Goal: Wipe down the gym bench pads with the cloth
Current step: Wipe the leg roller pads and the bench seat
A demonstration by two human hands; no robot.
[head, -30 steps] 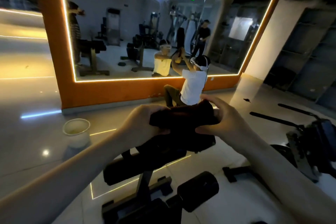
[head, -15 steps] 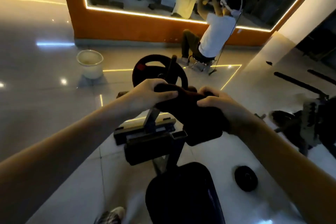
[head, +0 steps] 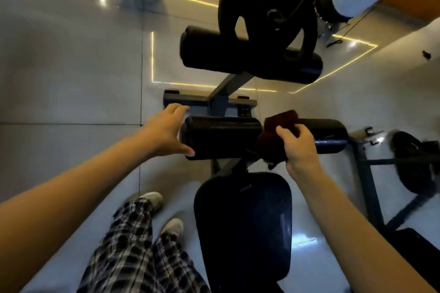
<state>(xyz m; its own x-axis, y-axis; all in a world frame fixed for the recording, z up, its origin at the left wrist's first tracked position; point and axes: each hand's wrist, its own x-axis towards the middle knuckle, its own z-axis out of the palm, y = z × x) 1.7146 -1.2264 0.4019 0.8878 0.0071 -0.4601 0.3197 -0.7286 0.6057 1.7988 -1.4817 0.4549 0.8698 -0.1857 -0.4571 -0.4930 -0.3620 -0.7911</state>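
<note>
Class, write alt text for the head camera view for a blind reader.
A person's right hand grips a dark red cloth on a gym bench's black roller pad, while the open left hand meets the pad's left end.

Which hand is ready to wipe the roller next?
Probably the right hand: it grips the cloth, which lies over the roller. The left hand is open at the roller's left end and holds no cloth.
</note>
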